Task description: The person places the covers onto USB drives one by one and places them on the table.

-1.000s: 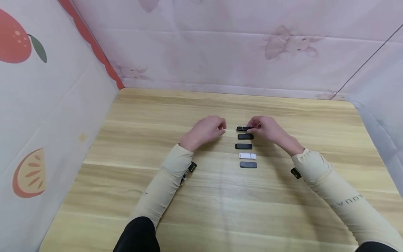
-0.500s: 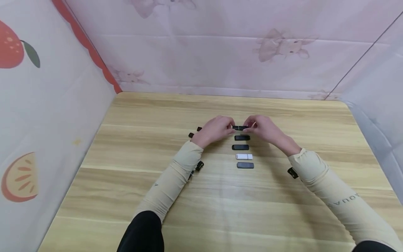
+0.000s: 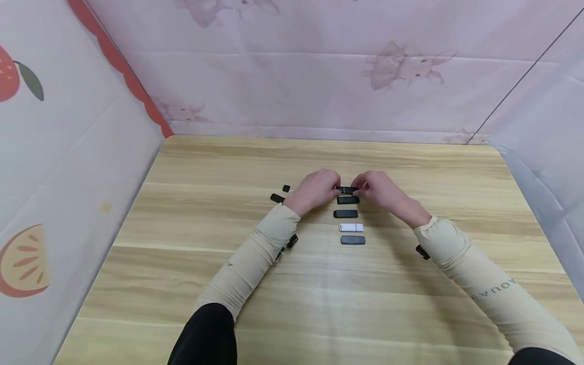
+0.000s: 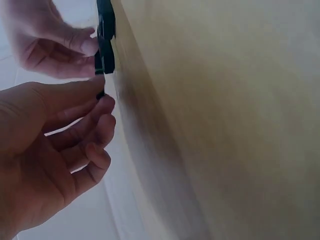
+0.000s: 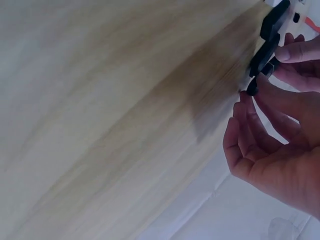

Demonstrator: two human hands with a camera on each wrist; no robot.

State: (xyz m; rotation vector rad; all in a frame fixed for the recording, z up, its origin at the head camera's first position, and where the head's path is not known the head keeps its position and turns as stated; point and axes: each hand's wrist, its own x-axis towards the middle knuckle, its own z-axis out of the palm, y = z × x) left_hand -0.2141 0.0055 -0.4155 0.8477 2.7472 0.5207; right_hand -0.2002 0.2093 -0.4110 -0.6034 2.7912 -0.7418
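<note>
A slim black USB stick (image 3: 347, 190) lies crosswise at the far end of a row of USB sticks. My left hand (image 3: 318, 188) pinches its left end between thumb and fingertips. From the other side, my right hand (image 3: 379, 189) pinches the right end. Both wrist views show the fingertips close over the wooden tabletop. Nearer me in the row come a black USB stick (image 3: 348, 201), a dark one (image 3: 345, 214), a white one (image 3: 351, 227) and a grey one (image 3: 353, 240). The fingers cover both ends of the held stick.
Two small black pieces, a short one (image 3: 286, 188) and a longer one (image 3: 277, 198), lie left of my left hand, the longer partly behind the wrist. The wooden table (image 3: 191, 213) meets a pink printed curtain (image 3: 292, 91) at the back and a white printed one (image 3: 91, 167) at left.
My left hand has moved right and taken hold of the black stick's left end. The stick has come left and nearer the row. The small black pieces have emerged from behind the left hand.
</note>
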